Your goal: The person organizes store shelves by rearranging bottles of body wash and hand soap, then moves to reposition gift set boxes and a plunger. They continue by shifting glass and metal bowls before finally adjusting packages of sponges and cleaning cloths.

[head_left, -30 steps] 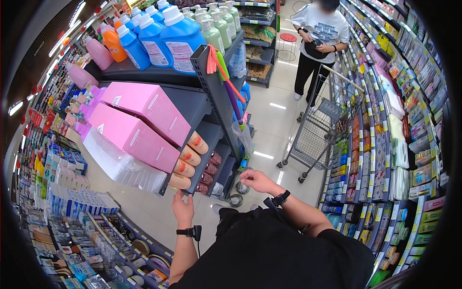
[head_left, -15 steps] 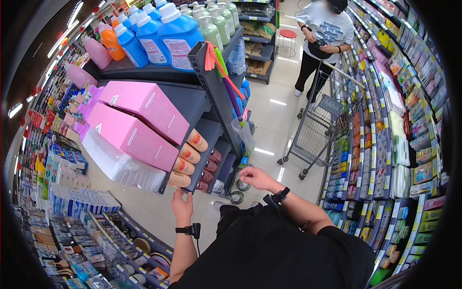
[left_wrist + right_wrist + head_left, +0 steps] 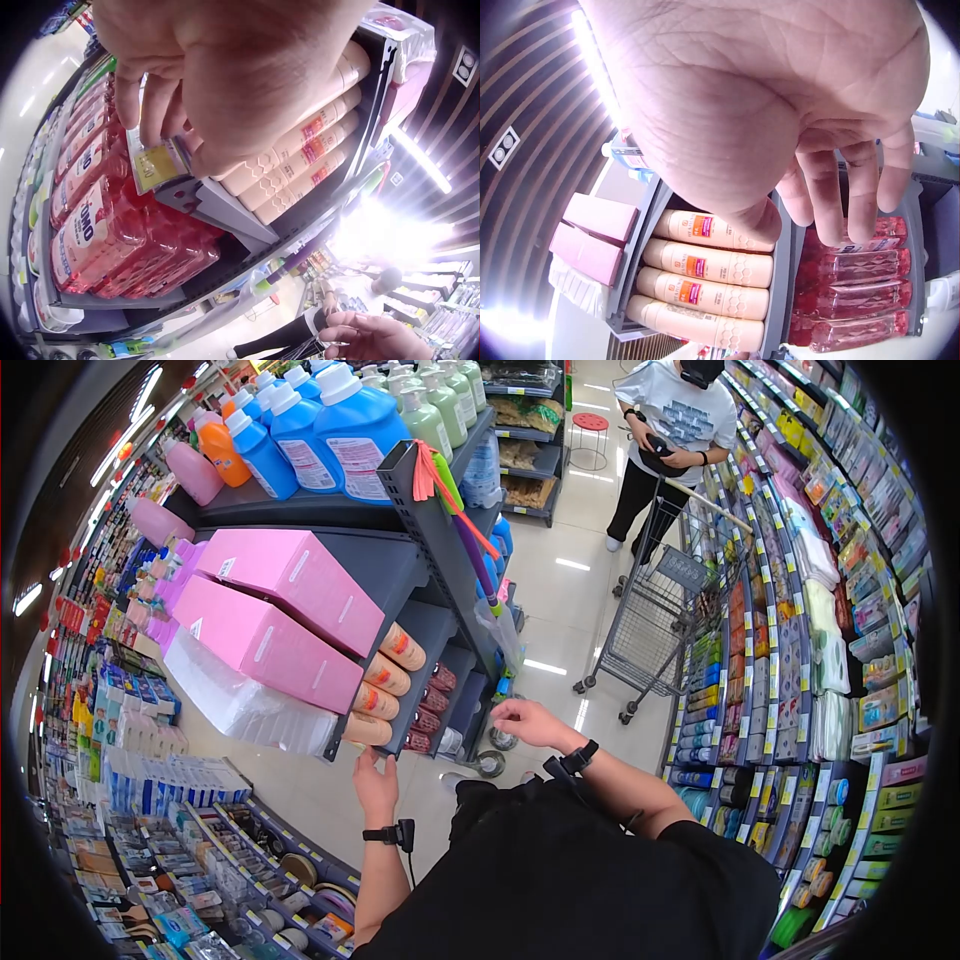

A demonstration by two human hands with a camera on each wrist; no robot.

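Note:
My left hand (image 3: 376,788) is at the front corner of a grey shelf (image 3: 225,214). In the left wrist view its fingers and thumb grip the shelf edge around a yellow price label (image 3: 159,166). Peach bottles (image 3: 296,154) lie in a row on one side of that edge, with red-pink detergent bottles (image 3: 90,232) on the shelf on the other side. My right hand (image 3: 535,724) hovers off to the right of the shelf, holding nothing, its fingers loosely bent. In the right wrist view it overlaps the peach bottles (image 3: 705,300) and red-pink bottles (image 3: 859,300).
Two pink boxes (image 3: 270,645) stand on the shelf above the peach bottles. Blue detergent jugs (image 3: 350,435) and green pump bottles (image 3: 428,425) fill the top. A shopping cart (image 3: 650,625) stands in the aisle before another person (image 3: 670,420). Stocked racks (image 3: 770,690) line the right.
The head view has shifted slightly, so the shelf and both hands sit a little further left. Both hands keep about the same pose. The person by the cart has shifted slightly.

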